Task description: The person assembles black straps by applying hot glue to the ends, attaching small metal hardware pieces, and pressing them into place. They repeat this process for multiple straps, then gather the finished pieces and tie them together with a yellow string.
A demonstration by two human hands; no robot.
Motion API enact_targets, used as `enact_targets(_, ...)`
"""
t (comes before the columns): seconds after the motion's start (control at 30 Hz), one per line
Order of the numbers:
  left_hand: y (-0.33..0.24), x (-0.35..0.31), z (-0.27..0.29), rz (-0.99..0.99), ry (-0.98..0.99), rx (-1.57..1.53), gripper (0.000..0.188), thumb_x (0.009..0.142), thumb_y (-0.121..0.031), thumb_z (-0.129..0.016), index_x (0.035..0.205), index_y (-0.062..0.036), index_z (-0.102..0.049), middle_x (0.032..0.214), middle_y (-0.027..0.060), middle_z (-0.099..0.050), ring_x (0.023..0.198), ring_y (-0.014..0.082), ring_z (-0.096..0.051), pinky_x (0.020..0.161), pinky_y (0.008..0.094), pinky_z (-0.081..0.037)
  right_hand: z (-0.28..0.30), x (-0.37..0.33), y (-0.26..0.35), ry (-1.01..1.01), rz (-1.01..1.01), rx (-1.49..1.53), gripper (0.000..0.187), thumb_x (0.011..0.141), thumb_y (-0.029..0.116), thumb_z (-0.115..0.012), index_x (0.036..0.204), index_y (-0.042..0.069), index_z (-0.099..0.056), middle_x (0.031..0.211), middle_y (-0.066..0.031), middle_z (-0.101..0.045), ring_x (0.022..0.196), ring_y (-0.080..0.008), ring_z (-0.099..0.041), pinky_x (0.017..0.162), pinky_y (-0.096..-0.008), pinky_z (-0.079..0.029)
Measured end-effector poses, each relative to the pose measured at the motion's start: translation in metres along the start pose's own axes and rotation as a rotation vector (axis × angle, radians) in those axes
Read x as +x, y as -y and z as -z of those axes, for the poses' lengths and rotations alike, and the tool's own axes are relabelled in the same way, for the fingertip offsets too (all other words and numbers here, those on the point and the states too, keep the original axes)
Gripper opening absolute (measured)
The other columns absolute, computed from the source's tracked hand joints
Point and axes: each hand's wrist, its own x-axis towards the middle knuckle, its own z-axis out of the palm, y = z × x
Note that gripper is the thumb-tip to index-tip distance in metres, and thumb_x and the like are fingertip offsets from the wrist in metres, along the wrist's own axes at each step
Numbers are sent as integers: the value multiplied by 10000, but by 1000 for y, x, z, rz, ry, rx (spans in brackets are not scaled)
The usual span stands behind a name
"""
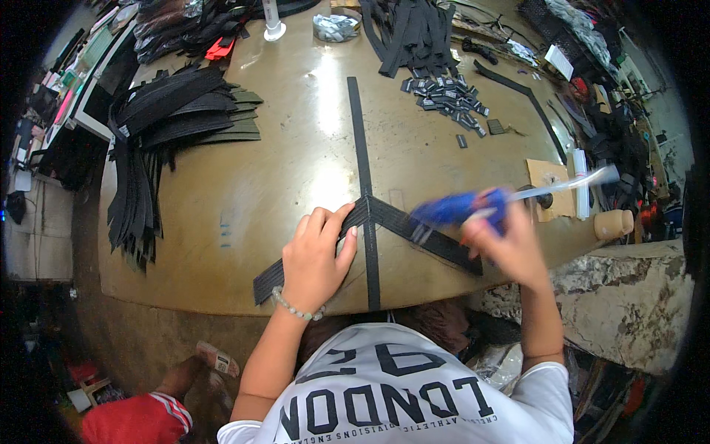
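A blue glue gun [462, 208], smeared by motion, is in my right hand [510, 240], with a translucent glue stick [569, 183] sticking out of its back. Its tip is just over the right arm of a wide black strap [451, 248]. That strap bends at a seam in the middle, its two arms slanting down to either side. My left hand [318, 248] holds the left arm near the bend, index finger on the upper edge and thumb at the lower edge. A narrow black strip [356, 126] runs lengthwise along the table, passing the bend.
Stacked black straps [177, 111] hang over the table's left side. Small dark labels [451, 100] lie scattered at the right, below more black strips [414, 37]. A clear bowl [336, 28] stands at the back. Cardboard [546, 177] and a tape roll [614, 224] are near the right edge.
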Motion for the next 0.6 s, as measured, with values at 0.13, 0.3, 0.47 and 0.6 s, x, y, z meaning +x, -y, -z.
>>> enact_targets(0.13, -2, 2, 1, 12, 12, 2, 306, 868, -199, -653, 1167, -135, -657, 862, 34, -548, 795, 208, -575, 629, 339, -488, 85, 4, -69, -932, 83, -247, 381, 964, 377, -608, 1088, 19, -568, 940, -86, -663, 813, -174, -642, 742, -336, -513)
enact_targets(0.3, -5, 3, 6, 62, 78, -26, 303, 883, -199, -646, 1177, -124, -648, 887, 70, -574, 822, 241, -585, 680, 361, -489, 136, -28, -112, -1084, -464, -903, 483, 958, 405, -595, 1047, -70, -598, 842, -194, -668, 753, -294, -642, 736, -391, -497)
enact_targets(0.47, -6, 5, 5, 81, 92, -8, 298, 867, -202, -654, 1159, -147, -668, 843, 32, -557, 781, 205, -576, 629, 345, -489, 82, -22, -27, -830, -270, -780, 369, 937, 295, -625, 873, -64, -676, 808, -230, -672, 715, -283, -662, 674, -387, -505)
enact_targets(0.6, -6, 4, 5, 59, 69, 0, 292, 868, -201, -652, 1154, -146, -671, 848, 36, -564, 788, 215, -581, 641, 350, -492, 18, 82, -36, -525, 321, -588, 184, 884, 145, -650, 909, -34, -686, 860, -188, -664, 790, -343, -648, 719, -384, -509)
